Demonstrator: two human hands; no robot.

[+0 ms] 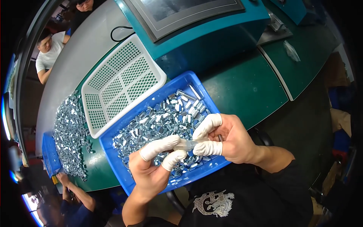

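Note:
White finger cots cover the thumb and forefinger of each hand. My left hand (pixel 153 160) pinches one end of a small, shiny, pale piece (pixel 186 144), which looks like metal but is partly blurred. My right hand (pixel 228 140) is closed on its other end, and a small dark piece (pixel 220 138) shows by its curled fingers. Both hands are over a blue tray (pixel 113 162) holding many short silver metal pieces (pixel 151 123). My fingers hide part of the held piece.
An empty white mesh basket (pixel 121 79) lies beside the tray. A heap of similar metal pieces (pixel 70 136) covers the left of the green table (pixel 242 90), near a blue basket (pixel 50 155) and a co-worker's hand (pixel 63 178). Behind stands a teal machine (pixel 204 41) with a screen.

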